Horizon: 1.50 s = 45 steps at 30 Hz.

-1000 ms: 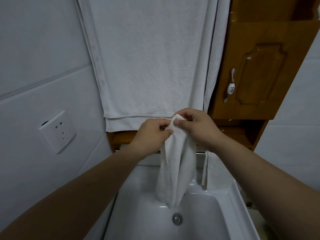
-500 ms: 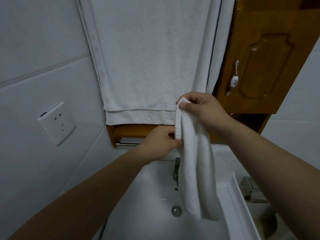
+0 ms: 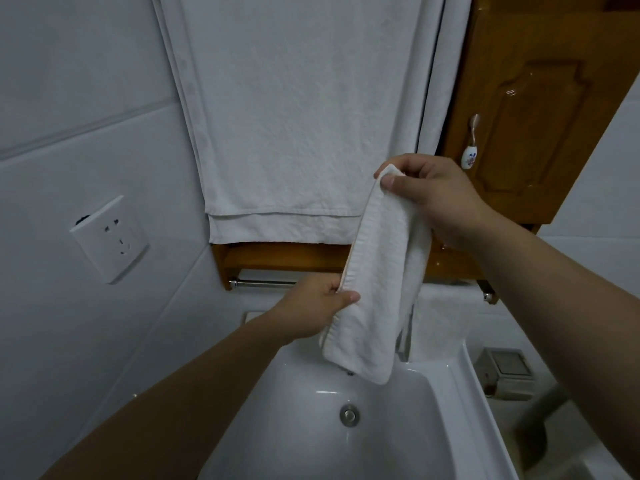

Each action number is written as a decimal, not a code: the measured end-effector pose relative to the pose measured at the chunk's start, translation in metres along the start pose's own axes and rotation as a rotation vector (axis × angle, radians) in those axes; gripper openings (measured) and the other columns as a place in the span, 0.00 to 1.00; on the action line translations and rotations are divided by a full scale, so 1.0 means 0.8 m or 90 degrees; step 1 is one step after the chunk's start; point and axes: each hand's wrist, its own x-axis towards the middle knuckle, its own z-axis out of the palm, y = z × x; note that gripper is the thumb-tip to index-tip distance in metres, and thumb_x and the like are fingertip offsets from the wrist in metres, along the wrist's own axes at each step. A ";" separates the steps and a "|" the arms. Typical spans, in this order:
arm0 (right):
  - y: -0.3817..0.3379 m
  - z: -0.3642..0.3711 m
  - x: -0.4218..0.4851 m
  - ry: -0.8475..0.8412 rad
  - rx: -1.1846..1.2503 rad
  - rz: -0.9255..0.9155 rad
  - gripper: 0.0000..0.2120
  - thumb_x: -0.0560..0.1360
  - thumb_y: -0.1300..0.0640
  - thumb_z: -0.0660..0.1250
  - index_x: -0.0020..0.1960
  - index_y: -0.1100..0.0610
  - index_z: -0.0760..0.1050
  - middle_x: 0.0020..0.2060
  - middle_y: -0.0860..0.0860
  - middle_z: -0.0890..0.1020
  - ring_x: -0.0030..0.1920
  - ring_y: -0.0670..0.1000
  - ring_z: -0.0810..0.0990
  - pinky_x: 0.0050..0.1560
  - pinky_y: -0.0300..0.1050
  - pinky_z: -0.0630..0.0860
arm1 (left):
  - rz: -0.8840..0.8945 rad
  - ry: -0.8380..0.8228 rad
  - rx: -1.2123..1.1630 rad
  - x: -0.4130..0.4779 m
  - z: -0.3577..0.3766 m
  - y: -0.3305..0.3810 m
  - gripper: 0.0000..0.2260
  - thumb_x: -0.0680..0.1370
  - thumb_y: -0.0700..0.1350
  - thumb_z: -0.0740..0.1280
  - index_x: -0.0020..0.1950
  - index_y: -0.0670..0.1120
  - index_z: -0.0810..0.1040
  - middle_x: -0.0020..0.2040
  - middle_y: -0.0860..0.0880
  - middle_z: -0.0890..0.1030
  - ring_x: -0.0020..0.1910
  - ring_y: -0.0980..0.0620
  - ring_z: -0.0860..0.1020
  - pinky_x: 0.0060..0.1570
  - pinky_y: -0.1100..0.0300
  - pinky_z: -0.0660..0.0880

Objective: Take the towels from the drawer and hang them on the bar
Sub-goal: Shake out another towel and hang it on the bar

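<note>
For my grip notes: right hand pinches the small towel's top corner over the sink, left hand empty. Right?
The left hand is not empty: the head view shows it gripping the small towel lower down its edge. The right hand does pinch the top corner, over the sink.

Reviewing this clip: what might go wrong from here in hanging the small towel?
1. The right hand and left hand only pinch the towel along one edge, and its lower end hangs over the sink. If a pinch slips, it would likely drop in.
2. The bar sits close under the wooden shelf. Passing the still-bunched towel over it may snag or leave it hanging unevenly.
</note>
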 end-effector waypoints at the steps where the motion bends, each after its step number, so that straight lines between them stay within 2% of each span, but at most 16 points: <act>1: 0.000 -0.003 0.000 0.002 0.002 0.000 0.05 0.78 0.59 0.69 0.50 0.55 0.83 0.46 0.48 0.85 0.48 0.45 0.83 0.49 0.37 0.78 | -0.005 0.008 -0.003 -0.002 -0.001 -0.003 0.08 0.80 0.51 0.67 0.56 0.52 0.83 0.50 0.57 0.85 0.49 0.58 0.83 0.55 0.55 0.79; 6: 0.008 -0.018 -0.003 0.037 0.019 0.030 0.05 0.79 0.59 0.68 0.51 0.55 0.83 0.44 0.47 0.85 0.44 0.43 0.83 0.44 0.35 0.78 | -0.027 0.041 0.041 -0.006 -0.016 -0.013 0.07 0.79 0.53 0.68 0.50 0.53 0.84 0.44 0.56 0.86 0.43 0.57 0.84 0.48 0.58 0.81; 11: 0.020 -0.038 -0.008 0.119 0.046 0.077 0.06 0.80 0.60 0.66 0.53 0.58 0.81 0.44 0.49 0.83 0.38 0.39 0.82 0.39 0.33 0.78 | -0.024 0.036 0.113 -0.015 -0.021 -0.035 0.09 0.80 0.52 0.66 0.54 0.51 0.84 0.47 0.55 0.85 0.45 0.57 0.82 0.45 0.62 0.77; 14: 0.032 -0.050 -0.009 0.154 0.041 0.106 0.08 0.80 0.58 0.66 0.55 0.57 0.82 0.48 0.48 0.82 0.47 0.45 0.81 0.45 0.38 0.77 | -0.017 0.060 0.162 -0.018 -0.028 -0.044 0.11 0.81 0.53 0.64 0.52 0.50 0.84 0.46 0.52 0.84 0.46 0.53 0.81 0.45 0.59 0.74; 17: 0.049 -0.057 -0.009 0.185 0.030 0.135 0.08 0.80 0.55 0.66 0.55 0.54 0.82 0.52 0.48 0.82 0.54 0.50 0.79 0.52 0.45 0.76 | -0.012 0.088 0.180 -0.019 -0.036 -0.044 0.11 0.82 0.53 0.62 0.52 0.52 0.82 0.46 0.53 0.83 0.45 0.54 0.79 0.41 0.61 0.72; 21: 0.068 -0.057 -0.010 0.217 0.015 0.170 0.05 0.81 0.52 0.65 0.52 0.46 0.81 0.52 0.44 0.81 0.54 0.49 0.78 0.56 0.48 0.74 | 0.067 0.136 0.319 -0.021 -0.047 -0.036 0.10 0.83 0.53 0.60 0.43 0.56 0.74 0.38 0.54 0.78 0.38 0.57 0.76 0.36 0.60 0.69; 25: 0.081 -0.058 -0.013 0.230 0.002 0.195 0.06 0.81 0.52 0.65 0.55 0.49 0.80 0.50 0.42 0.79 0.54 0.49 0.77 0.58 0.49 0.73 | 0.119 0.161 0.444 -0.017 -0.072 -0.022 0.15 0.83 0.54 0.57 0.37 0.54 0.65 0.34 0.52 0.75 0.35 0.51 0.75 0.35 0.55 0.67; 27: 0.084 -0.056 -0.015 0.232 0.002 0.206 0.07 0.82 0.52 0.64 0.57 0.50 0.79 0.49 0.42 0.78 0.54 0.50 0.76 0.56 0.49 0.73 | 0.138 0.175 0.484 -0.015 -0.088 -0.011 0.14 0.83 0.55 0.55 0.40 0.52 0.67 0.36 0.52 0.76 0.37 0.48 0.76 0.36 0.55 0.66; 30: 0.088 -0.055 -0.019 0.240 0.016 0.222 0.06 0.82 0.52 0.63 0.56 0.50 0.78 0.49 0.42 0.78 0.55 0.52 0.76 0.56 0.48 0.74 | 0.151 0.177 0.601 -0.011 -0.110 0.005 0.18 0.83 0.58 0.52 0.47 0.47 0.73 0.41 0.46 0.80 0.42 0.43 0.78 0.39 0.54 0.68; 32: 0.089 -0.054 -0.022 0.238 0.020 0.233 0.05 0.82 0.52 0.64 0.55 0.49 0.78 0.49 0.43 0.78 0.56 0.52 0.76 0.59 0.51 0.75 | 0.149 0.168 0.639 -0.010 -0.123 0.015 0.18 0.82 0.60 0.50 0.44 0.50 0.70 0.41 0.44 0.80 0.42 0.42 0.78 0.39 0.54 0.67; 35: 0.089 -0.053 -0.026 0.235 0.024 0.227 0.05 0.82 0.52 0.64 0.50 0.47 0.78 0.50 0.44 0.79 0.53 0.51 0.77 0.59 0.53 0.77 | 0.143 0.161 0.687 -0.007 -0.134 0.029 0.18 0.81 0.62 0.51 0.40 0.52 0.68 0.41 0.46 0.80 0.39 0.46 0.75 0.39 0.55 0.65; 38: 0.082 -0.052 -0.026 0.238 0.020 0.213 0.05 0.82 0.52 0.63 0.52 0.48 0.78 0.50 0.43 0.79 0.52 0.49 0.77 0.59 0.51 0.76 | 0.136 0.159 0.723 -0.008 -0.138 0.034 0.24 0.78 0.67 0.49 0.38 0.50 0.70 0.37 0.49 0.78 0.36 0.51 0.72 0.37 0.56 0.65; 42: 0.069 -0.055 -0.024 0.261 0.003 0.195 0.10 0.82 0.51 0.63 0.59 0.52 0.80 0.54 0.46 0.81 0.55 0.52 0.78 0.58 0.51 0.77 | 0.134 0.137 0.716 -0.011 -0.131 0.035 0.24 0.73 0.72 0.54 0.35 0.52 0.67 0.33 0.52 0.75 0.34 0.51 0.74 0.36 0.56 0.66; 45: 0.057 -0.058 -0.025 0.263 0.000 0.162 0.09 0.82 0.50 0.63 0.57 0.50 0.80 0.51 0.44 0.80 0.53 0.49 0.78 0.54 0.48 0.76 | 0.143 0.112 0.742 -0.012 -0.123 0.026 0.21 0.73 0.70 0.63 0.44 0.52 0.75 0.41 0.50 0.81 0.41 0.49 0.79 0.39 0.57 0.68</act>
